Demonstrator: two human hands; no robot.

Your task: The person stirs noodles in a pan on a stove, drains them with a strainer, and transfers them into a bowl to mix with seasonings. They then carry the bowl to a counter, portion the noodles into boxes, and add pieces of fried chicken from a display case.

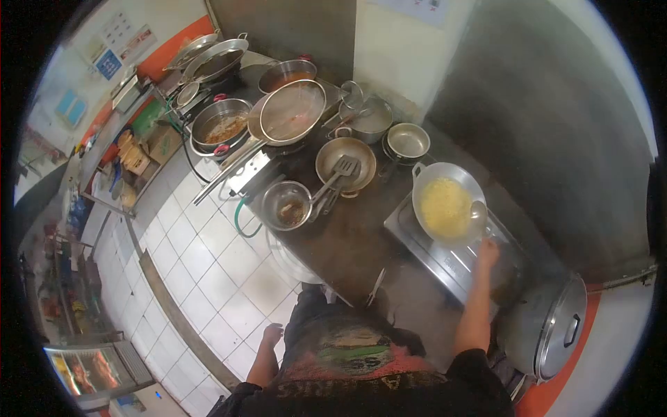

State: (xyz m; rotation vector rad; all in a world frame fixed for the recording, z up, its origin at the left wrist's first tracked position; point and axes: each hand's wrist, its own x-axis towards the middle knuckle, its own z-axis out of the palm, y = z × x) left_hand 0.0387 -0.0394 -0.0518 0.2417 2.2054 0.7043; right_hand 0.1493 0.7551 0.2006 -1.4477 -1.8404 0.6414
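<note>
My right hand (489, 250) is closed around the handle of a ladle (478, 213). The ladle's bowl rests at the right inner side of a wok (424, 182). Inside the wok lies a pale yellow food (445, 208), whose exact kind I cannot make out. Under the wok stands a silver gas stove (445, 264). Down at my left side, over the tiled floor, hangs my left hand (274, 333); its fingers are loosely open, and nothing shows in them.
Left of the stove, the dark counter (361, 243) holds a pan with a slotted spatula (345, 167), a metal bowl (287, 205) and a small pot (408, 141). A large strainer (293, 111) lies farther back. Tongs (376, 286) lie at the near edge. A big lidded pot (556, 333) stands right.
</note>
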